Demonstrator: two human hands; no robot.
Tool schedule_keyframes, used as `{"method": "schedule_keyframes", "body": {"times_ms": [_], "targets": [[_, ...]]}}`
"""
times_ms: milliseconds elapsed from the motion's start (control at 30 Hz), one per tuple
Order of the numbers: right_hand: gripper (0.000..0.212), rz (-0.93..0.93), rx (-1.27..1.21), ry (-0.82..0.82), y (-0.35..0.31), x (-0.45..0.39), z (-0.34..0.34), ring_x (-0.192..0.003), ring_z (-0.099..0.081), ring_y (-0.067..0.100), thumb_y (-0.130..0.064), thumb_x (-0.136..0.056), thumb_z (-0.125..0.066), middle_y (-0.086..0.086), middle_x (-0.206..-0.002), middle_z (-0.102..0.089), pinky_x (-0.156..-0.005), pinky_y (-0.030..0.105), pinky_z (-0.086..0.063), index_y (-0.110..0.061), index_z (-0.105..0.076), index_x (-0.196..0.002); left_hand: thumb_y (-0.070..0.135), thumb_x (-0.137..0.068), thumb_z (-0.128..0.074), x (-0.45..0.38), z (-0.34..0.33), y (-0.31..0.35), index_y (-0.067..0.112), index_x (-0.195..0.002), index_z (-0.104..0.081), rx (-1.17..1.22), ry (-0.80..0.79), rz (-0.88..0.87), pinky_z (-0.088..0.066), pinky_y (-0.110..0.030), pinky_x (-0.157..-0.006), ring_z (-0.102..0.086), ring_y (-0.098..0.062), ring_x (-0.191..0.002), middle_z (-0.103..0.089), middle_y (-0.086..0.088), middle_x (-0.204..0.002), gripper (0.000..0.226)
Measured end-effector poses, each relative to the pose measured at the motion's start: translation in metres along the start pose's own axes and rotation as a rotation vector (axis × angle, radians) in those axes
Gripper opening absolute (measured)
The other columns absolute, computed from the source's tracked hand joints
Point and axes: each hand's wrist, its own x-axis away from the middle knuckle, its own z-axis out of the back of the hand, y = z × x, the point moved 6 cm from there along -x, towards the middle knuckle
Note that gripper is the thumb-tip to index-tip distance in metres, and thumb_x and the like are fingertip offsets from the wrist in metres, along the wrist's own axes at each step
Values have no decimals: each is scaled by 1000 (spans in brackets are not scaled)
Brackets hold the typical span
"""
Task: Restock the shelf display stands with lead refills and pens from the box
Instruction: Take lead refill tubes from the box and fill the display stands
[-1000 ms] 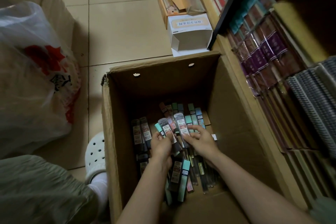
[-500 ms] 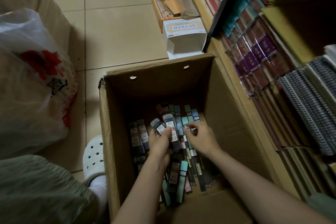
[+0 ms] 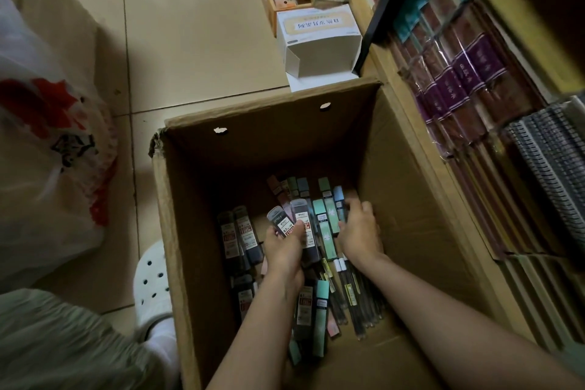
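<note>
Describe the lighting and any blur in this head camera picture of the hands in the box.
Head view: the cardboard box is dim inside, while the floor tiles look brighter; the right hand is smeared by motion at its fingertips; the left hand and its lead refill packs look sharper.

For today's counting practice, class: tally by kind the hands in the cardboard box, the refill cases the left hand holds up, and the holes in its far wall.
Hands: 2 (left hand, right hand)
Refill cases in the left hand: 2
Holes in the box wall: 2
Total: 6
</note>
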Motion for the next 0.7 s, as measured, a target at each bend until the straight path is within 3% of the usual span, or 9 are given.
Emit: {"method": "schedule_keyframes", "body": {"times_ms": [133,267,333,433,533,567,633,700], "targets": [[50,-50,-140,-10,2,9,11,-102,-60,23,-3,-90,-61,4,-120,-58,-86,40,-55,-21,-44,-133,7,-93,-59,9,-2,9,15,-116,-57,-28,-30,-13,-55,-54,-87,-69,-29,-93,-71,-11,-104,25],[89,-20,-387,-124,-15,27,38,-94,-66,20,-4,-90,-64,1,-110,-62,-81,41,-57,-44,-11,-149,7,-94,-59,32,-15,35,9,-118,-54,-41,-109,-22,-54,-56,-84,-68,-34,-95,-69,-17,-109,25],[97,51,-444,-131,-27,39,60,-87,-67,17,-4,-87,-68,1,-100,-65,-81,37,-56,-45,-7,-151,6,-94,-58,50,-27,54,5,-122,-53,-77,-170,-62,-55,-52,-82,-68,-35,-95,-68,-20,-110,29],[94,137,-468,-85,-45,58,101,-78,-63,10,-5,-84,-72,-7,-87,-61,-76,32,-52,-36,-14,-150,3,-94,-57,85,-44,84,-3,-126,-51,-185,-263,-165,-54,-48,-81,-65,-36,-95,-65,-24,-111,32],[89,189,-509,-13,-55,80,149,-94,-66,18,-1,-82,-72,6,-107,-65,-83,38,-56,-33,-14,-141,-1,-94,-55,123,-67,119,-8,-123,-53,-344,-411,-262,-51,-50,-86,-61,-34,-92,-62,-24,-103,30],[86,214,-503,26,-57,88,168,-93,-66,17,0,-82,-71,6,-111,-63,-79,33,-57,-33,-13,-137,-1,-94,-56,138,-77,133,-6,-121,-55,-402,-469,-288,-51,-50,-84,-62,-32,-89,-63,-22,-100,27],[79,273,-462,135,-62,108,211,-86,-65,10,-3,-83,-72,2,-110,-60,-70,21,-55,-34,-15,-129,-1,-93,-57,168,-101,158,0,-113,-59,-523,-601,-361,-54,-40,-73,-64,-24,-79,-66,-15,-94,20],[74,325,-453,229,-64,131,256,-84,-68,11,-6,-82,-73,2,-108,-63,-71,24,-58,-35,-18,-122,-1,-90,-60,201,-125,180,6,-100,-62,-622,-725,-458,-53,-30,-62,-66,-17,-73,-69,-9,-87,12]]}}
